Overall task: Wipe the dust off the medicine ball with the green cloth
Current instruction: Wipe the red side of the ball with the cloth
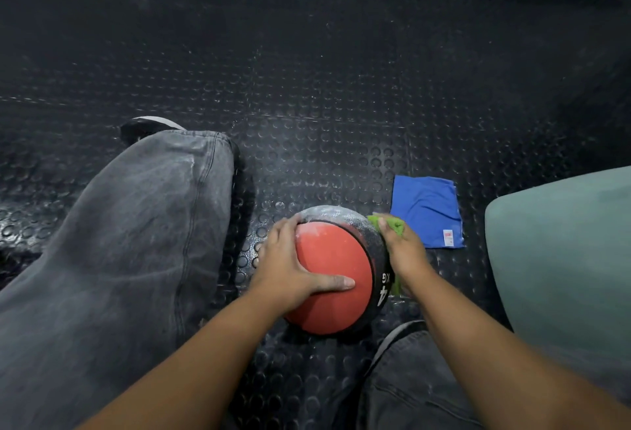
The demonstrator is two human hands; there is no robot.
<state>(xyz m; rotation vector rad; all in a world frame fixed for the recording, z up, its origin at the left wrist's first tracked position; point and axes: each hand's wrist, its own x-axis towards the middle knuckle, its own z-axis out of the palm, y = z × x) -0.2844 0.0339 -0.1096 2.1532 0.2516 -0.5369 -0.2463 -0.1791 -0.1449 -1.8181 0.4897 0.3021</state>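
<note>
The medicine ball (336,279) sits on the studded black floor between my legs, with a red face, a black band marked "4 KG" and white dust on its far side. My left hand (290,267) lies spread on the ball's left side, fingers over the top edge and thumb across the red face. My right hand (403,252) presses the green cloth (392,224) against the ball's right side. Only bits of the cloth show, past my fingertips and below my wrist.
A folded blue cloth (428,212) lies flat on the floor just right of the ball. A large pale green rounded object (563,259) fills the right edge. My left leg in grey jeans (136,241) stretches out at the left, my right knee (416,378) below the ball.
</note>
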